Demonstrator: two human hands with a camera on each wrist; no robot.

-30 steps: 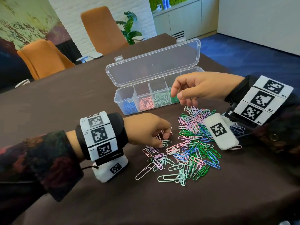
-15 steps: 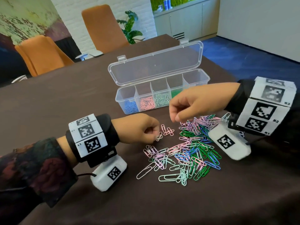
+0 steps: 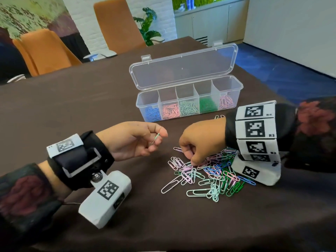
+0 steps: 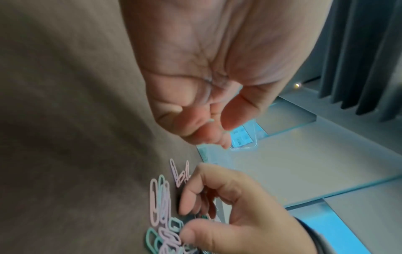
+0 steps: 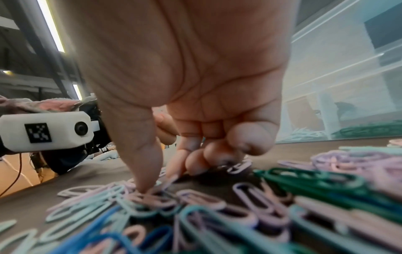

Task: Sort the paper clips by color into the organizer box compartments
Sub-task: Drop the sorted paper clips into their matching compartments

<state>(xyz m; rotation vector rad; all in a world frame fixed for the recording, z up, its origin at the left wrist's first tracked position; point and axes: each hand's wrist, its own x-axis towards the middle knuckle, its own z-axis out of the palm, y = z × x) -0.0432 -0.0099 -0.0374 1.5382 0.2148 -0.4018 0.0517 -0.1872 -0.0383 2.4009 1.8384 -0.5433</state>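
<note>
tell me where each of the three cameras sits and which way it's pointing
Head: worn on the head, looking forward and down at the table; left hand, right hand, organizer box and paper clip pile show.
Left wrist: under the left palm, looking along the fingers; the right hand shows too.
Right wrist: low over the pile, looking along the right fingers.
Shared: head and left wrist views both show both hands and the pile.

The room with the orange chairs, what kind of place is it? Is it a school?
Probably an office meeting room, not clearly a school. A long table under a dark cloth has padded orange chairs along its far side, with low grey cabinets and a potted plant by a white brick wall.
</note>
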